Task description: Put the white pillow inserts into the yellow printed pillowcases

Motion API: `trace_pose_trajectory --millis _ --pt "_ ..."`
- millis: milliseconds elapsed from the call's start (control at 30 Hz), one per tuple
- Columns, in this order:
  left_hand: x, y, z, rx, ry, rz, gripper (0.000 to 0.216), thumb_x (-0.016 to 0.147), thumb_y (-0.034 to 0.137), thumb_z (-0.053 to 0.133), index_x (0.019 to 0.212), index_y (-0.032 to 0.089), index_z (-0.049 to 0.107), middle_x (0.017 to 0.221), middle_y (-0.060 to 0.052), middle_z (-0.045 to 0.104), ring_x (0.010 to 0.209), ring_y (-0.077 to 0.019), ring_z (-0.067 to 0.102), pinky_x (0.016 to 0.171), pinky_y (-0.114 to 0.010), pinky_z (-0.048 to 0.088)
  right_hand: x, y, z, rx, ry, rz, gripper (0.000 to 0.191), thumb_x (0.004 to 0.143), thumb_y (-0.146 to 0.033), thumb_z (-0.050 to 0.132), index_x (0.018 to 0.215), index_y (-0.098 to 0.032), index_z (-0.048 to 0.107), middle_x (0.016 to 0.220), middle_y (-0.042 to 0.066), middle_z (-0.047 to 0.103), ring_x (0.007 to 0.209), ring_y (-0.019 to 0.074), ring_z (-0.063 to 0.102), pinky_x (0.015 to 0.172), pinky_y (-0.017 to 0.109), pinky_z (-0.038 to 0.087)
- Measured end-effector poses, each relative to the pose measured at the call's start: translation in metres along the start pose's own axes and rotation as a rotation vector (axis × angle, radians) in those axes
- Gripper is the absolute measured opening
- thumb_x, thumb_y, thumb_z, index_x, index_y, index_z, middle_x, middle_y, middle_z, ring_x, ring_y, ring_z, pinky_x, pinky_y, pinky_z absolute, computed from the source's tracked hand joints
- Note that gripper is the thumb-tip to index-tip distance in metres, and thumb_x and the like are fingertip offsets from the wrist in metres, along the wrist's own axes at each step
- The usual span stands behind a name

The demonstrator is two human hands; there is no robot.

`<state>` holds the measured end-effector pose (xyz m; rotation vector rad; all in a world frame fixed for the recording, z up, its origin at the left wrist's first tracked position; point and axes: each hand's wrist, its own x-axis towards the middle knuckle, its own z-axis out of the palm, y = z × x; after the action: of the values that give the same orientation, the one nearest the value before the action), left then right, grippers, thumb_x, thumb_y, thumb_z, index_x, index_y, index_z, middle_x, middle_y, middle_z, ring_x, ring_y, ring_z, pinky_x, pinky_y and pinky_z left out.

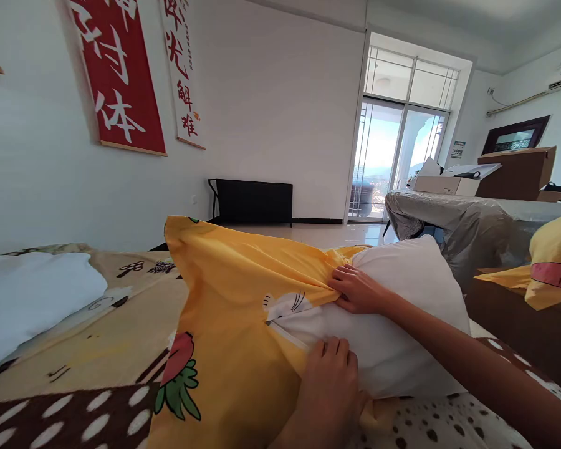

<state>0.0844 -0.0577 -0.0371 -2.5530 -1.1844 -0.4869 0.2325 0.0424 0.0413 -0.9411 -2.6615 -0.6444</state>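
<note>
A yellow pillowcase (224,280) with a pineapple print and a white whiskered face lies spread before me, partly drawn over a white pillow (416,280). My right hand (358,288) is closed on bunched cloth at the upper edge of the pillowcase opening. Nearer to me, my left hand (330,377) has its fingers curled over the lower edge of the opening, against the pillow. Its thumb is out of sight. The right part of the pillow sticks out of the case, and its left end is hidden inside.
Beneath lies a patterned blanket (107,337), with another white pillow (32,299) at the left. To the right, a yellow printed pillow (551,262) rests on a brown surface. Boxes (514,174) stand on a plastic-covered table (453,212). A black folded panel (255,202) leans against the wall.
</note>
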Motion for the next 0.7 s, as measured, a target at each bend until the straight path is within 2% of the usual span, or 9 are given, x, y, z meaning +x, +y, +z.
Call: trace_pose_trajectory --millis 67,133,233,300,400,500,567,633,700 --pt "-0.001 0.000 0.010 0.005 -0.075 0.009 0.036 0.066 0.047 0.073 0.079 0.013 0.067 0.077 -0.011 0.068 0.079 -0.0272 0.063 0.072 -0.041 0.047 -0.002 -0.003 -0.001 0.014 -0.004 -0.006 0.039 0.084 -0.054 0.053 0.091 -0.016 0.056 0.093 0.008 0.058 0.086 0.0211 0.051 0.081 0.034 0.037" --pt "-0.001 -0.001 0.021 0.006 -0.134 0.024 0.026 0.070 0.039 0.072 0.071 0.014 0.065 0.066 -0.009 0.067 0.068 -0.0238 0.063 0.069 -0.039 0.045 -0.001 -0.006 -0.002 0.017 -0.038 -0.008 0.058 0.072 -0.068 0.059 0.096 -0.015 0.054 0.098 0.009 0.058 0.089 0.0232 0.051 0.084 0.037 0.037" --pt "0.000 0.006 0.030 -0.016 -0.147 0.127 0.016 0.077 0.026 0.065 0.065 0.015 0.062 0.057 -0.006 0.064 0.057 -0.0189 0.059 0.063 -0.034 0.040 0.004 -0.012 -0.001 -0.017 -0.099 0.010 0.061 0.067 -0.063 0.068 0.100 -0.015 0.053 0.100 0.009 0.059 0.092 0.0242 0.053 0.084 0.037 0.037" --pt "0.002 0.013 0.028 -0.001 -0.065 0.194 0.013 0.081 0.023 0.061 0.071 0.015 0.061 0.062 -0.007 0.065 0.061 -0.0198 0.059 0.060 -0.033 0.038 0.009 -0.017 0.002 -0.047 -0.131 0.012 0.054 0.069 -0.054 0.072 0.101 -0.014 0.052 0.099 0.009 0.061 0.092 0.0240 0.054 0.082 0.036 0.036" --pt "0.008 0.016 0.021 0.044 0.135 0.292 0.007 0.083 0.018 0.056 0.076 0.015 0.057 0.070 -0.006 0.064 0.068 -0.0206 0.058 0.059 -0.033 0.037 0.018 -0.025 0.007 -0.081 -0.183 0.011 0.044 0.073 -0.043 0.071 0.100 -0.014 0.053 0.095 0.009 0.063 0.090 0.0238 0.057 0.078 0.034 0.036" --pt "0.015 0.005 0.023 0.070 0.344 0.410 0.009 0.083 0.013 0.052 0.074 0.016 0.053 0.068 -0.002 0.058 0.065 -0.0183 0.053 0.056 -0.033 0.033 0.019 -0.032 0.009 -0.106 -0.209 0.025 0.034 0.077 -0.037 0.067 0.099 -0.013 0.054 0.093 0.009 0.064 0.088 0.0235 0.058 0.074 0.034 0.035" --pt "0.019 -0.006 0.028 0.098 0.463 0.444 0.012 0.083 0.011 0.049 0.072 0.017 0.052 0.065 -0.001 0.055 0.061 -0.0168 0.050 0.054 -0.033 0.030 0.017 -0.037 0.007 -0.120 -0.202 0.032 0.020 0.083 -0.028 0.060 0.096 -0.014 0.055 0.091 0.008 0.065 0.086 0.0218 0.059 0.071 0.033 0.034" --pt "0.021 -0.017 0.030 0.115 0.575 0.472 0.016 0.084 0.011 0.048 0.070 0.017 0.052 0.062 0.000 0.053 0.058 -0.0151 0.047 0.054 -0.033 0.028 0.013 -0.044 -0.001 -0.140 -0.188 0.030 0.008 0.087 -0.021 0.053 0.093 -0.016 0.055 0.086 0.006 0.066 0.080 0.0197 0.060 0.066 0.031 0.032" --pt "0.020 -0.024 0.025 0.121 0.682 0.512 0.019 0.084 0.012 0.048 0.067 0.018 0.053 0.058 0.001 0.050 0.055 -0.0136 0.044 0.053 -0.032 0.027 0.010 -0.052 -0.016 -0.161 -0.172 0.021 0.006 0.089 -0.020 0.049 0.092 -0.017 0.055 0.080 0.004 0.066 0.073 0.0186 0.060 0.062 0.030 0.031"
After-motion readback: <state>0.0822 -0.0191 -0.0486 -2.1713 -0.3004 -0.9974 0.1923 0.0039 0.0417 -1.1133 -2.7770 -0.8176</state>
